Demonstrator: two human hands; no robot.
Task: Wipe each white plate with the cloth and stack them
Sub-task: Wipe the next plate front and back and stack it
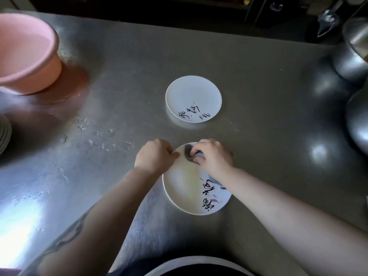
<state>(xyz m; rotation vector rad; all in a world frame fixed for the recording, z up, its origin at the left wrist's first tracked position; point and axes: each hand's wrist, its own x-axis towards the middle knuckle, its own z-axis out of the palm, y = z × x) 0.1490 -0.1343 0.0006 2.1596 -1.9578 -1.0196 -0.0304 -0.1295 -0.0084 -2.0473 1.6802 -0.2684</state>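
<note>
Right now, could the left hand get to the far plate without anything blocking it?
Probably yes. The left hand holds the near plate at its rim, and only bare steel counter lies between it and the far plate.

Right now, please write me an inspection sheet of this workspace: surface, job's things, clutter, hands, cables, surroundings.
Surface: steel counter, water droplets left of centre.
Job's things: near plate under both hands; far plate lies apart, uncovered; grey cloth on the near plate's far part.
Clutter: pink basin far left; stacked plates at left edge; metal pots right.
Hands: left hand holds the near plate's rim; right hand has its grip on the cloth.
Cables: nothing seen.
Surroundings: dark, unclear.
</note>
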